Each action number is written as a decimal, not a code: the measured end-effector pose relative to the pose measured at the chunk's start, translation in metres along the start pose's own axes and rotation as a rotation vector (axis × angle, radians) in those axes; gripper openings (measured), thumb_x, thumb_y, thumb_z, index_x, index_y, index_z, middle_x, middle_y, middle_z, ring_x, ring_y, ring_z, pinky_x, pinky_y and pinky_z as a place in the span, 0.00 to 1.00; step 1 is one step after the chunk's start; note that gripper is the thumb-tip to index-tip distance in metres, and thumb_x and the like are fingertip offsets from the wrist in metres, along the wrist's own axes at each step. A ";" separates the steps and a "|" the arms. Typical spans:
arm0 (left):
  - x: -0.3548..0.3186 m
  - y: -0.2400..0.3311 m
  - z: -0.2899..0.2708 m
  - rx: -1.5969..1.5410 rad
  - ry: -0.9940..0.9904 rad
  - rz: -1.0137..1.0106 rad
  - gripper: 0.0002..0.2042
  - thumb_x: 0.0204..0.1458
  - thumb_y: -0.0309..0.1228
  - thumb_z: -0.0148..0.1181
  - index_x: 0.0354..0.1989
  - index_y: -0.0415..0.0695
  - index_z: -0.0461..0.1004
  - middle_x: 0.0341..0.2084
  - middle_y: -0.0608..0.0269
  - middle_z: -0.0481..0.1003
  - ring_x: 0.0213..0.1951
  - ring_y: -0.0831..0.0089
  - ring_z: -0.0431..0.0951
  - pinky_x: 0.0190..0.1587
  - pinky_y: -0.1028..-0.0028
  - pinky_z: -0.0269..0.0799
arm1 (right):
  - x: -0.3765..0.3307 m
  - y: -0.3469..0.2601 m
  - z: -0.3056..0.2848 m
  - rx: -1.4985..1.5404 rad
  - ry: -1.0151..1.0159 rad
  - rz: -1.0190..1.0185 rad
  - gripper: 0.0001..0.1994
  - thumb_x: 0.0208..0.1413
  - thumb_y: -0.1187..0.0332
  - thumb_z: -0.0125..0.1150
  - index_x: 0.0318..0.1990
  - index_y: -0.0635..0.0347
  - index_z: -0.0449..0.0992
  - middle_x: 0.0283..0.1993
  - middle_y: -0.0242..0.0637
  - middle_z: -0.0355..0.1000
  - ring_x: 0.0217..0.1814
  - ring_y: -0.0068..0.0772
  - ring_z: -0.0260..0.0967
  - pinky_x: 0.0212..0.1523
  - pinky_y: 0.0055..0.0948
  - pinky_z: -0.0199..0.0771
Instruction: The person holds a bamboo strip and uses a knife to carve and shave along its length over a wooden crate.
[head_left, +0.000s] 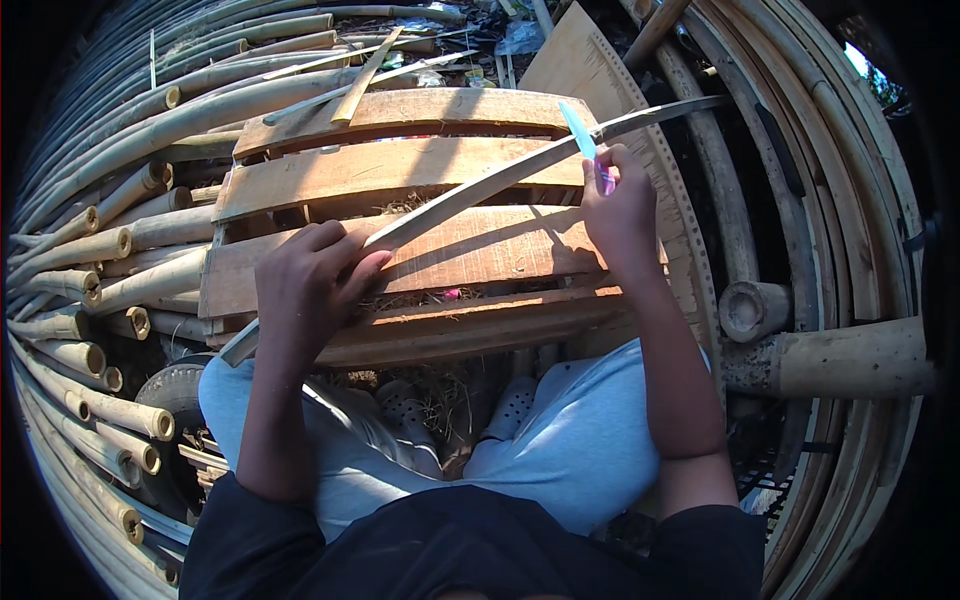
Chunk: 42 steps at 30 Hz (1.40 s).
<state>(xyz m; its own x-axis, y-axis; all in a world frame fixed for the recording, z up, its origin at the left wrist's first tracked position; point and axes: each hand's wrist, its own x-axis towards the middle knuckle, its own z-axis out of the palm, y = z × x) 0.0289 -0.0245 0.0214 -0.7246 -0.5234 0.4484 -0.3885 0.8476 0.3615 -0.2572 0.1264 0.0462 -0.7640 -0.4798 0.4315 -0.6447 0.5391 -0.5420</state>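
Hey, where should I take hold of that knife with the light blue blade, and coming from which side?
Probably by its pink-purple handle, coming from the near right side, where the right hand grips it. The light blue blade points away and slightly left, crossing the long strip, so that approach should avoid the blade.

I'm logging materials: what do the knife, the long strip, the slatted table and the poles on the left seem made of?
Knife: smooth light-blue blade, perhaps coated metal; its bright pink-purple handle may be plastic.
Strip: probably split bamboo, unvarnished, given its long, narrow, pale matte face.
Table: bare sawn wood, by its grain.
Poles: natural bamboo, by their hollow ends.
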 end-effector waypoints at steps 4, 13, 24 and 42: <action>-0.001 -0.006 -0.004 -0.023 -0.034 0.000 0.12 0.50 0.41 0.71 0.33 0.45 0.84 0.24 0.62 0.74 0.27 0.61 0.77 0.31 0.64 0.70 | 0.023 0.004 -0.012 0.033 -0.080 0.011 0.08 0.62 0.70 0.65 0.38 0.64 0.73 0.35 0.54 0.78 0.42 0.55 0.81 0.40 0.44 0.78; -0.003 -0.007 -0.001 0.006 0.029 0.037 0.13 0.51 0.43 0.70 0.29 0.46 0.80 0.23 0.64 0.71 0.25 0.63 0.76 0.28 0.64 0.70 | 0.001 -0.006 0.000 0.008 -0.052 -0.066 0.05 0.63 0.71 0.62 0.40 0.63 0.74 0.32 0.56 0.78 0.39 0.58 0.80 0.37 0.46 0.79; -0.002 -0.003 -0.001 -0.017 0.052 0.031 0.11 0.50 0.40 0.71 0.31 0.47 0.82 0.22 0.65 0.74 0.26 0.65 0.76 0.28 0.65 0.69 | 0.013 -0.009 -0.005 -0.101 -0.151 0.115 0.17 0.62 0.57 0.65 0.36 0.66 0.80 0.31 0.49 0.80 0.34 0.45 0.82 0.38 0.39 0.79; -0.003 0.003 -0.001 0.000 0.041 0.024 0.09 0.50 0.39 0.72 0.32 0.49 0.83 0.20 0.65 0.71 0.23 0.66 0.75 0.25 0.66 0.67 | -0.019 -0.027 0.006 0.039 -0.279 0.001 0.21 0.62 0.53 0.65 0.35 0.69 0.82 0.24 0.51 0.76 0.24 0.46 0.78 0.30 0.39 0.75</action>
<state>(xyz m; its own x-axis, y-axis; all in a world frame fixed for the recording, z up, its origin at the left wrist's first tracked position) 0.0309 -0.0207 0.0216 -0.7098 -0.5063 0.4898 -0.3716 0.8598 0.3502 -0.2249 0.1163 0.0482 -0.7238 -0.6544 0.2189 -0.6384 0.5148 -0.5722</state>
